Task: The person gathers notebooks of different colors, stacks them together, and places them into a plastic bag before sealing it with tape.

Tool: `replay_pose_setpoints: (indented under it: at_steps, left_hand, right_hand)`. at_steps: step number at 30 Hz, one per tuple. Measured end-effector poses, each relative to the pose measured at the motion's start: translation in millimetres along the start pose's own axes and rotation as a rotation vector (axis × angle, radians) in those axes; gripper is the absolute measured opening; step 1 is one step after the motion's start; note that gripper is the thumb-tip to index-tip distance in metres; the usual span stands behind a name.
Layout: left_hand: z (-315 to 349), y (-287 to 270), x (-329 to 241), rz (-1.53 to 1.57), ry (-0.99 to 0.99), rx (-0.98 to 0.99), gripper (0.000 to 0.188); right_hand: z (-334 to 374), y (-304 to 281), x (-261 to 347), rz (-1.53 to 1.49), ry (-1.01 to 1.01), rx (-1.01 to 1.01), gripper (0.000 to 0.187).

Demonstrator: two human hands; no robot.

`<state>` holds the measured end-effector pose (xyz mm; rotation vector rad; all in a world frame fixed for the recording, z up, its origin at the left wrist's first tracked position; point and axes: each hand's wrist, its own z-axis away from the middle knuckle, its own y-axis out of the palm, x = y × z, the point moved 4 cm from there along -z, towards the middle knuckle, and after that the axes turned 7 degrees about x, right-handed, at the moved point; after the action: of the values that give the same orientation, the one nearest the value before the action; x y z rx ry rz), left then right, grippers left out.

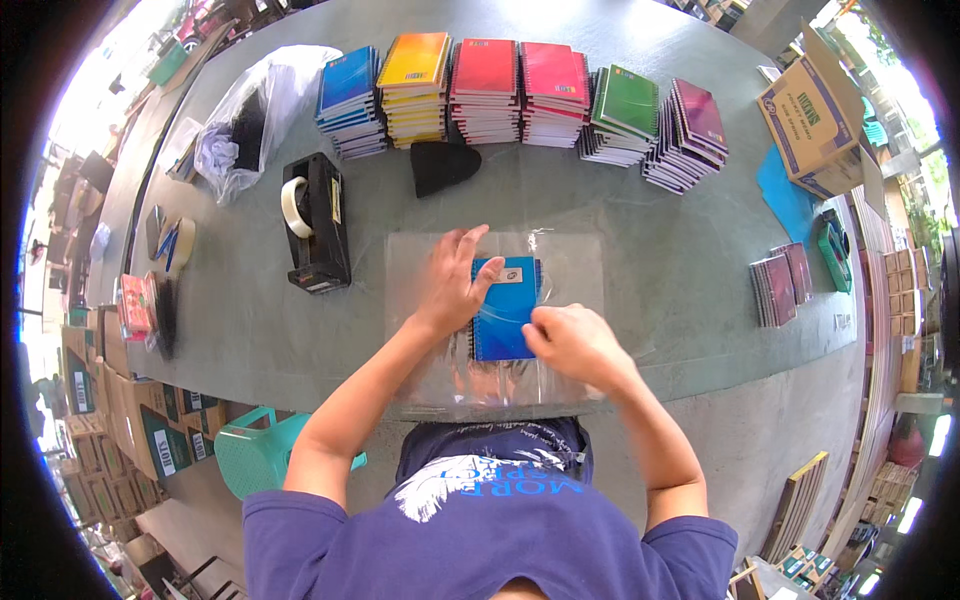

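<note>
A blue spiral notebook (505, 330) with a small pale label near its top lies in front of me. Around it spreads a clear plastic sheet (412, 270), reaching the table's near edge. My left hand (452, 285) is open, its fingers stretched out, with the thumb reaching over the notebook's upper left part. At the notebook's right edge my right hand (575, 342) is curled closed; whatever its fingers may pinch is hidden.
Notebook stacks in blue, yellow, red (485, 65), pink, green and maroon line the far side. A black tape dispenser (320, 225) stands left, near a plastic bag (275, 110). At right are small maroon notebooks (775, 290), a green stapler-like tool (834, 255) and a cardboard box (815, 125).
</note>
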<state>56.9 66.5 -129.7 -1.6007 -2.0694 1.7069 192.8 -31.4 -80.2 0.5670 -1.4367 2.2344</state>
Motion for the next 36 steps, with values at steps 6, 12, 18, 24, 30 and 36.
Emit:
replay_pose_setpoints:
  at_steps: [6, 12, 18, 24, 30, 36]
  left_hand:
    - [8.5, 46.2, 15.2, 0.134, -0.239, 0.29, 0.036]
    - [-34.1, 12.2, -31.8, 0.047, 0.008, 0.067, 0.041]
    - [-88.6, 34.7, 5.9, 0.32, -0.145, 0.295, 0.045]
    - [-108.2, -4.8, 82.5, 0.264, -0.364, 0.255, 0.028]
    - [-88.7, 41.5, 41.2, 0.32, -0.461, 0.549, 0.068]
    - [-93.9, 48.8, 39.6, 0.636, -0.476, 0.732, 0.047]
  right_hand:
    - [-28.3, 51.2, 11.5, 0.02, 0.115, 0.019, 0.024]
    - [-22.4, 71.4, 8.9, 0.052, 0.209, -0.122, 0.017]
    - [-18.9, 74.0, 21.7, 0.161, 0.197, -0.337, 0.013]
    - [-21.5, 76.3, 22.7, 0.235, 0.249, -0.308, 0.015]
    - [-20.0, 73.9, 20.5, 0.221, 0.247, -0.286, 0.015]
    - [-21.0, 74.3, 19.6, 0.21, 0.209, -0.291, 0.016]
